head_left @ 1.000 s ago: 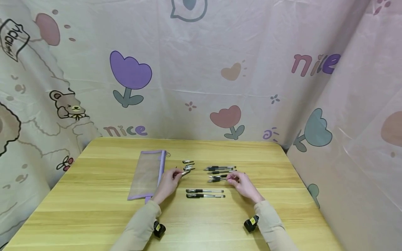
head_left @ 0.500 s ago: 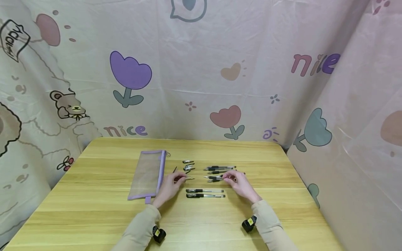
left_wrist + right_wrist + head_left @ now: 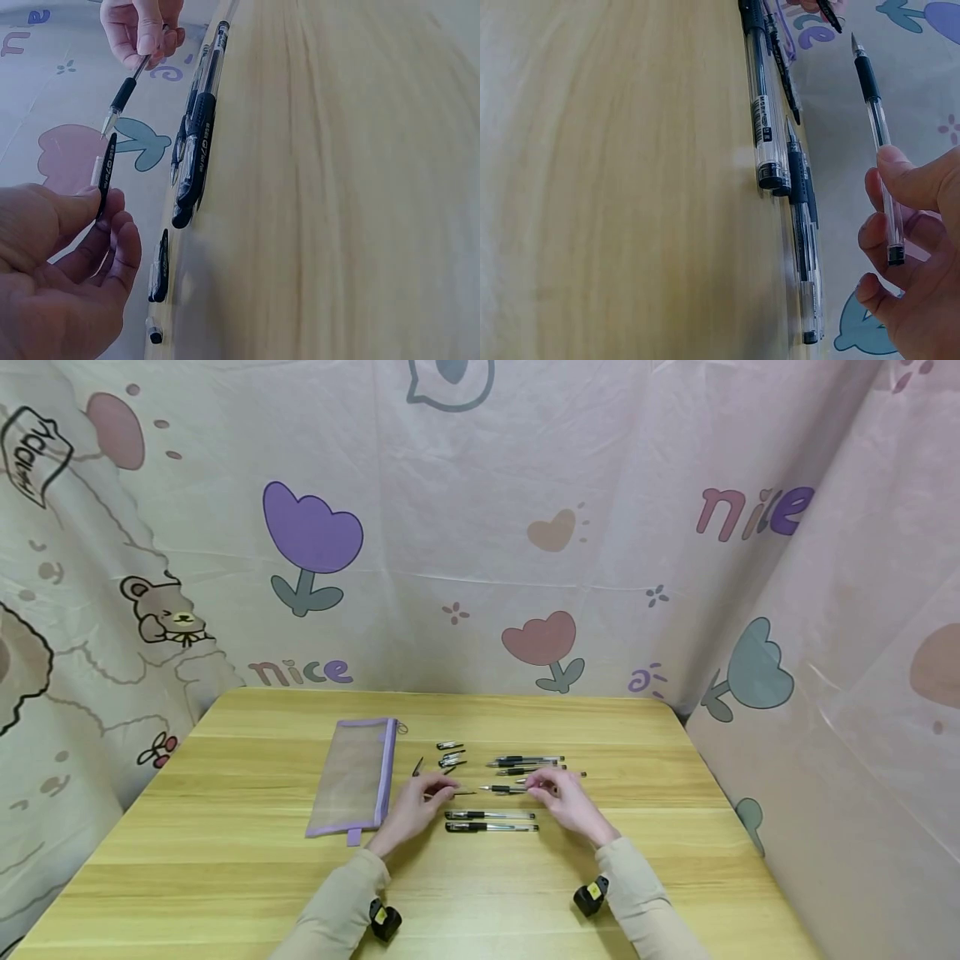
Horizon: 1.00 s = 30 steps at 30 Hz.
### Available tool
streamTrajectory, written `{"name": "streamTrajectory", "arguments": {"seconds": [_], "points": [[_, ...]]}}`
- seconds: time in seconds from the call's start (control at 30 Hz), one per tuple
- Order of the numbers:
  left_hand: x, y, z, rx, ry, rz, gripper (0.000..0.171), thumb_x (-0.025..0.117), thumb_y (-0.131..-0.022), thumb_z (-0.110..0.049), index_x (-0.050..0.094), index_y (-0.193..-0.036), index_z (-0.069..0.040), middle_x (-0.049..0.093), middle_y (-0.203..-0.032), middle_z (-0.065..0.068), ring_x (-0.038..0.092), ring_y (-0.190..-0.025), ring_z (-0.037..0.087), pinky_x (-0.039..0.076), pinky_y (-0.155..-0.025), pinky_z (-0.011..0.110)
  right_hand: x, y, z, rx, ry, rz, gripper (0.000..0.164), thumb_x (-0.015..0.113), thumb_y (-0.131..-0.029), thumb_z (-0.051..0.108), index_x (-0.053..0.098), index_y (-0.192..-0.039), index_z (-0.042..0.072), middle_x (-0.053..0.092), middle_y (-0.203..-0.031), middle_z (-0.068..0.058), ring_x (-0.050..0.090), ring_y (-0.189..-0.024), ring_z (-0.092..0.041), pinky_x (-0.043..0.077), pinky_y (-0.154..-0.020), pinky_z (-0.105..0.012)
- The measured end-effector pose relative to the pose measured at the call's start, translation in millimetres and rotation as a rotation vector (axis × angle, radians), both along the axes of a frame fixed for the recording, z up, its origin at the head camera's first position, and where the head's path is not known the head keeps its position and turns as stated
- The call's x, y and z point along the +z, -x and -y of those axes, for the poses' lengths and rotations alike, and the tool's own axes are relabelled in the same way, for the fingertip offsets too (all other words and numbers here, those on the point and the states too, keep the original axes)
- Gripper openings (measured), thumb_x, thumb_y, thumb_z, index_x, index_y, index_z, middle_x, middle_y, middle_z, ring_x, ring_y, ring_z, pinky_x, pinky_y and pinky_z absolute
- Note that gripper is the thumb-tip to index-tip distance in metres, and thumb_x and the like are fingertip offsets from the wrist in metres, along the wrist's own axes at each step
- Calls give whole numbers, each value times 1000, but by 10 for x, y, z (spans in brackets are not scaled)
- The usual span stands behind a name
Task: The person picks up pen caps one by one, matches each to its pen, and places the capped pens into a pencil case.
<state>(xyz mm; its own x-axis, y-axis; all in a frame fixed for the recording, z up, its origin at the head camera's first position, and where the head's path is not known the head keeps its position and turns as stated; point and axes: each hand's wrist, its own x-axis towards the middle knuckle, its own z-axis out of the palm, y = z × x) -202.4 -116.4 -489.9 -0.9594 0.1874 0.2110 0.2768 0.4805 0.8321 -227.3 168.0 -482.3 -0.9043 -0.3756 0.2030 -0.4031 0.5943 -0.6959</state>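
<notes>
My left hand (image 3: 412,806) pinches a pen cap (image 3: 107,166) with a black clip between thumb and fingers. Facing it, my right hand (image 3: 567,800) holds an uncapped gel pen (image 3: 875,112) by its clear barrel, with the tip toward the cap. In the left wrist view the tip is very close to the cap's end; whether they touch I cannot tell. Two capped pens (image 3: 491,828) lie side by side nearer the person. Beyond my right hand lie several uncapped pens (image 3: 525,761), and past my left hand are several loose caps (image 3: 451,761).
A mesh zip pouch (image 3: 348,781) with purple edging lies flat to the left of the left hand. The wooden table (image 3: 225,877) ends at a patterned cloth (image 3: 435,635) hanging behind it and along the sides.
The left hand has moved slightly right and nearer the person, turning the cap toward the pen. The right hand has lifted its pen from the others and brought it left, narrowing the gap.
</notes>
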Motion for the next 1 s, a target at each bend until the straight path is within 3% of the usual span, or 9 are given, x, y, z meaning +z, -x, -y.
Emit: {"name": "streamTrajectory", "arguments": {"seconds": [0.43, 1.0], "points": [[-4, 4, -40, -55, 1, 13, 16, 63, -97, -8, 73, -109, -9, 73, -103, 5, 67, -93, 19, 53, -81, 20, 10, -7, 14, 22, 4, -4, 12, 67, -91, 1, 71, -100, 9, 72, -98, -4, 61, -86, -11, 52, -78, -20], [9, 3, -85, -80, -4, 35, 17, 62, -98, -11, 73, -111, -8, 74, -105, 8, 67, -92, 18, 54, -79, 22, 3, -5, 29, 34, -1, 8, 11, 67, -92, 4, 71, -101, 10, 73, -98, -5, 61, -87, -9, 52, -79, -20]]}}
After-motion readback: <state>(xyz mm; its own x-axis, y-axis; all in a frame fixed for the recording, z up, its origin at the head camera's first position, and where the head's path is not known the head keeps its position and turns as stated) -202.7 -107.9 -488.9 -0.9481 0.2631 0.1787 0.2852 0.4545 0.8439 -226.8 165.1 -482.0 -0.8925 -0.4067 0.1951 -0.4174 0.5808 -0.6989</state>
